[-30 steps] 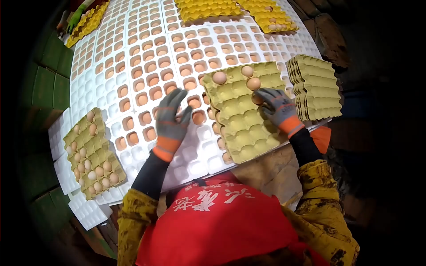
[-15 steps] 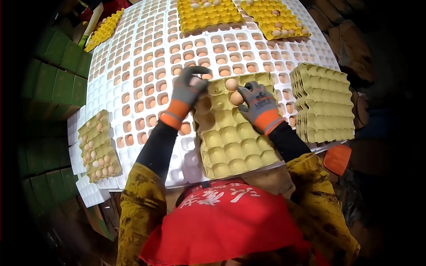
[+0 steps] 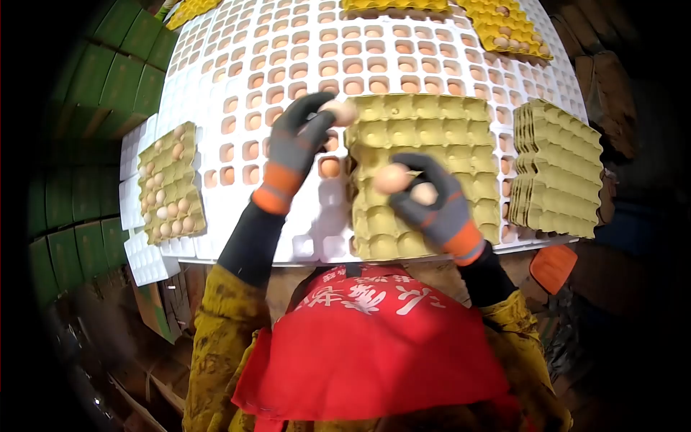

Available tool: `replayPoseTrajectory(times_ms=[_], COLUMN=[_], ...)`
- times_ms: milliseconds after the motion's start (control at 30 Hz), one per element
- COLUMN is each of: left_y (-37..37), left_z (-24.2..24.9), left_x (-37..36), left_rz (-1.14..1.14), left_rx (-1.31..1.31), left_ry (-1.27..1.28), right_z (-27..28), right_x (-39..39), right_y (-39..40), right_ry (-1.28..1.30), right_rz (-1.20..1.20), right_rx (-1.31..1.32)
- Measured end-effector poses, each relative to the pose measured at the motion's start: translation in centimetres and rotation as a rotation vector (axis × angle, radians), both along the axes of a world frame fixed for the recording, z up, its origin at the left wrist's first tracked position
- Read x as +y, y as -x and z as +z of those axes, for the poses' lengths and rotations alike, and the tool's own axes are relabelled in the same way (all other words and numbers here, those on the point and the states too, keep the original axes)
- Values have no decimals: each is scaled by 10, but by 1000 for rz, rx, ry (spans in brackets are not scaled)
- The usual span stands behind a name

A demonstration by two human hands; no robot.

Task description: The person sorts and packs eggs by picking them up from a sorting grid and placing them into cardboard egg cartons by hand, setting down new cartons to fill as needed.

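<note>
My left hand (image 3: 299, 140), in a grey and orange glove, pinches a brown egg (image 3: 340, 112) beside the upper left corner of a yellow-green egg tray (image 3: 389, 237). Over the middle of that tray my right hand (image 3: 435, 205), gloved alike, holds two eggs: one (image 3: 391, 178) at the fingertips and another (image 3: 424, 193) against the palm side. No eggs show in the visible cups of this tray. Under and behind it spreads white foam (image 3: 237, 86) with square pockets, many holding brown eggs.
A stack of yellow-green trays (image 3: 558, 169) stands at the right. At the left lies a tray with several eggs (image 3: 169, 194). Yellow trays (image 3: 497, 25) lie along the far side. Green boxes (image 3: 119, 86) are piled at the far left, and an orange object (image 3: 553, 269) is below the stack.
Both eggs have left the tray's top cups and are now in my right hand, which has moved down. My left hand now has its egg at the fingertips. The view has shifted.
</note>
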State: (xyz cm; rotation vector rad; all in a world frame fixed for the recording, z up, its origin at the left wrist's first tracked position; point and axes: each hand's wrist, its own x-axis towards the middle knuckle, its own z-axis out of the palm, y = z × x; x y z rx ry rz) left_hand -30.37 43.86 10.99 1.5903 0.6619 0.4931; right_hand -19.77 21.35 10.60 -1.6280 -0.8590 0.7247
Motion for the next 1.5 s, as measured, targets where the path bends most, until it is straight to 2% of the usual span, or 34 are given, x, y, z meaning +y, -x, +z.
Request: replayPoseTrajectory(times_ms=[33,67,100,167,233,267,300,367,433,467,567,633,733,767,833,900,1000,1033,1100,1167,1233,1300,1367,1400,1433,1500], left_y=[34,67,98,142,168,166,165,150,140,136,145,167,179,179,172,167,156,145,119,95,74,60,36,22,10,-4], left_z=[-20,-29,-48,-67,-93,-89,-97,-97,-117,-120,-123,-129,-132,-143,-158,-150,-112,-108,-107,-105,-57,-14,18,34,41,30], left_x=[11,13,17,14,9,2,0,-3,1,2,14,4,-31,-34,-33,-34,-46,-53,-72,-95,-110,-114,-111,-116,-121,-127], left_rz=[40,69,136,205,204,211,187,87,-74,-50,116,118,58,-28,-215,-199,-93,-89,-152,-238,-206,-271,-482,-546,-558,-507], left_rx=[19,74,145,243,208,205,189,291,458,394,-26,-50,-67,-73,111,160,194,157,118,134,139,-5,-146,-179,-220,-183], left_ry=[-97,-257,-169,-110,-305,-302,-405,-438,-657,-572,-370,-209,-215,-401,-777,-824,-678,-581,-580,-341,48,-32,-178,-129,-118,-33], right_z=[3,-5,-18,-36,-49,-71,-88,-75,-73,-63,-82,-91,-66,-44,-5,-3,-31,-64,-116,-85,-58,-34,-7,14,32,52], right_x=[15,31,49,86,110,117,121,116,102,97,92,88,76,65,34,-16,-98,-123,-157,-143,-153,-178,-210,-228,-249,-307], right_y=[18,32,46,73,89,91,90,89,92,98,120,129,128,121,100,59,-1,-19,-37,-22,-27,-39,-68,-85,-106,-158], right_ry=[25,37,47,348,515,553,591,496,230,252,192,318,112,60,92,129,314,280,466,380,279,61,59,-17,-97,-28], right_rz=[98,177,255,445,550,569,587,380,290,265,242,348,141,52,-194,-395,-637,-745,-638,-644,-675,-758,-826,-889,-952,-893], right_rx=[-112,-368,-625,-1078,-1280,-1317,-1357,-919,-617,-404,-544,-714,-563,-461,-515,-607,-660,-428,-473,-461,-412,-67,-271,-279,-287,-522])
